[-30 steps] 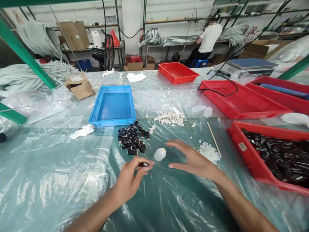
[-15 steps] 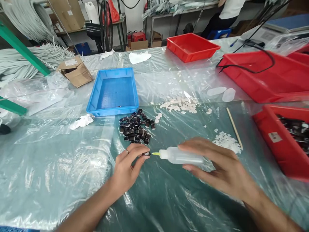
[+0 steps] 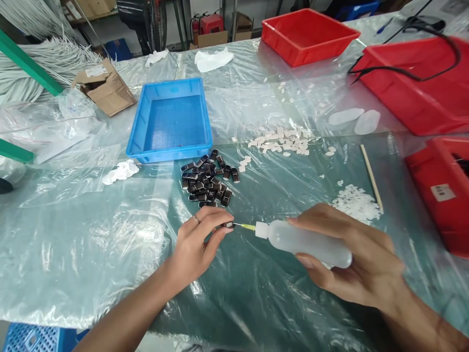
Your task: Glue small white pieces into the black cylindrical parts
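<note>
My left hand (image 3: 200, 244) pinches a small black part (image 3: 229, 225) between thumb and fingers, just above the plastic-covered table. My right hand (image 3: 351, 256) is wrapped round a translucent squeeze bottle (image 3: 304, 242) lying sideways. Its yellow needle tip (image 3: 246, 227) points left and touches the black part. A pile of several similar black parts (image 3: 208, 182) lies just beyond my left hand.
A blue tray (image 3: 171, 120) stands behind the black pile. Small white pieces (image 3: 282, 144) and a white heap (image 3: 357, 204) lie to the right, beside a thin wooden stick (image 3: 371, 176). Red trays (image 3: 308, 32) (image 3: 439, 190) stand at the back and right. A cardboard box (image 3: 106, 90) sits back left.
My right hand picked up the squeeze bottle and brought its needle tip to the black part in my left hand. The view tilted downward and closer.
</note>
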A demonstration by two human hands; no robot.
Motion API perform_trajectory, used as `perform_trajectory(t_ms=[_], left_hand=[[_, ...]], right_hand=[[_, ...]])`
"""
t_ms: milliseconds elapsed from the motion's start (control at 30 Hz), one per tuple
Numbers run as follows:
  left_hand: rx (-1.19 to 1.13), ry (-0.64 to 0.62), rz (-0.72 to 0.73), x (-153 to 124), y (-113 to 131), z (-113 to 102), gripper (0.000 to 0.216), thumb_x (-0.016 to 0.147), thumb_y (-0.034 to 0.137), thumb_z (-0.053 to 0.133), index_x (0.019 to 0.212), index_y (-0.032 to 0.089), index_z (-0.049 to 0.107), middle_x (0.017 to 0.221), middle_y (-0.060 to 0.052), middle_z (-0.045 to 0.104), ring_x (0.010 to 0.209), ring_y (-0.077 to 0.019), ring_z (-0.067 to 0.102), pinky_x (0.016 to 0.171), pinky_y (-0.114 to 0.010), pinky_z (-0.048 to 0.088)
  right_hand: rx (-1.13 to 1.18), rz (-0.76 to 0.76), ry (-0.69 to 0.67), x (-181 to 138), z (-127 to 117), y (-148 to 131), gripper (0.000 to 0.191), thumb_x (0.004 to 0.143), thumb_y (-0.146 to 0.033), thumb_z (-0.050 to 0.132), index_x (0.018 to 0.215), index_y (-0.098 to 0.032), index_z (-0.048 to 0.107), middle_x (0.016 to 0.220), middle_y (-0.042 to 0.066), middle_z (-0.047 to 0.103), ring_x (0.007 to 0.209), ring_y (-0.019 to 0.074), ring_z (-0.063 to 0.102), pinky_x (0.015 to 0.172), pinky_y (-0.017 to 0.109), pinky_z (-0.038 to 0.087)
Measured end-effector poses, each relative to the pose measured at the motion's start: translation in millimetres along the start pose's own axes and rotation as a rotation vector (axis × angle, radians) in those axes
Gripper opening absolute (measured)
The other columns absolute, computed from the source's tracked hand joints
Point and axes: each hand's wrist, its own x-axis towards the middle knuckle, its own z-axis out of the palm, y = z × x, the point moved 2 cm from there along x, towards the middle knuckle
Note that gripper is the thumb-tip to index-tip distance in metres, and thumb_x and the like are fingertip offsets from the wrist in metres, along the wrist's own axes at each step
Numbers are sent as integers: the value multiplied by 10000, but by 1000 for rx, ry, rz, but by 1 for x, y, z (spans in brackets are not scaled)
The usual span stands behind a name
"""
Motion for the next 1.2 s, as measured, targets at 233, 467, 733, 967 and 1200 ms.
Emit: perform_trajectory(t_ms=[233,467,733,967,1200], left_hand=[[0,-39,19,-1,0,1,383,839,8,577,1190,160,594,1037,-115,634,960,-183,629,730,-311,580],[-8,-58,33,-2,-1,1,343,828,-3,601,1154,107,605,1034,-136,631,964,-182,622,752,-306,573],[-14,-99,-9,-3,0,0,402,806,-55,594,1171,113,593,1065,-133,620,992,-181,609,766,-319,568],[-15,-111,-6,-5,1,1,394,790,-86,608,1154,63,592,1076,-139,613,994,-172,610,783,-309,568],[-19,-101,0,-3,0,0,406,797,-57,615,1171,100,593,1067,-136,618,981,-182,615,771,-320,563]], right_hand=[[0,7,-20,1,-1,-4,447,784,-72,600,1221,-115,519,826,81,564,747,138,524,524,238,424],[32,23,-30,-3,-3,-2,537,760,-26,599,1279,-139,526,831,79,551,740,163,536,507,272,430],[-64,-1,-41,-1,-6,-6,409,821,-74,574,1224,-133,528,832,73,590,791,166,594,540,284,465],[-225,-46,-3,3,-8,-11,289,877,-131,534,1165,-159,546,808,35,608,820,161,598,621,301,475],[-253,-24,-13,-2,-7,-13,301,875,-140,530,1174,-174,548,849,31,616,816,155,601,594,291,489]])
